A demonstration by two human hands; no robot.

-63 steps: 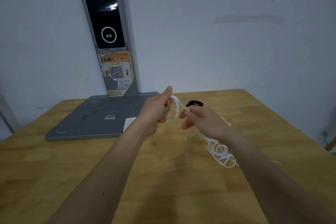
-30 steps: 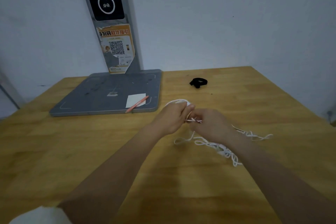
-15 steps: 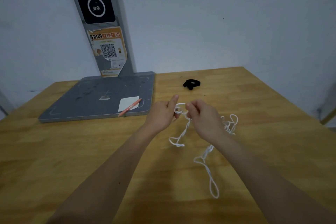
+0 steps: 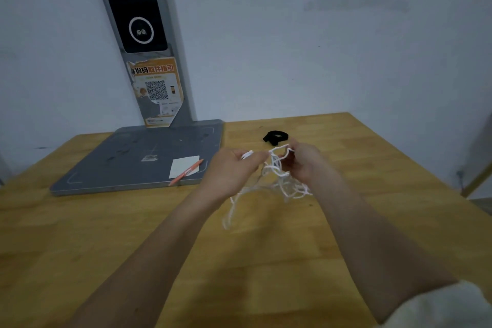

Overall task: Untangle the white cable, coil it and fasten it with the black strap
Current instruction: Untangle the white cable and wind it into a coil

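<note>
The white cable (image 4: 277,181) is a loose tangle held in the air over the wooden table (image 4: 80,234). My left hand (image 4: 231,170) pinches a few loops of it between thumb and fingers. My right hand (image 4: 306,162) grips a strand at its fingertips, and most of the tangle hangs below and between the two hands. A blurred loop dangles down toward the table at the left. The black strap (image 4: 275,137) lies curled on the table just beyond my hands, untouched.
A grey flat base (image 4: 119,162) with an upright post (image 4: 149,61) stands at the back left against the wall. A white card (image 4: 183,166) and an orange pen (image 4: 186,172) lie on the base's near right corner. The table's right edge runs close by.
Both hands rose and moved slightly apart. The long strand that trailed down on the table has been gathered up into the hanging tangle.
</note>
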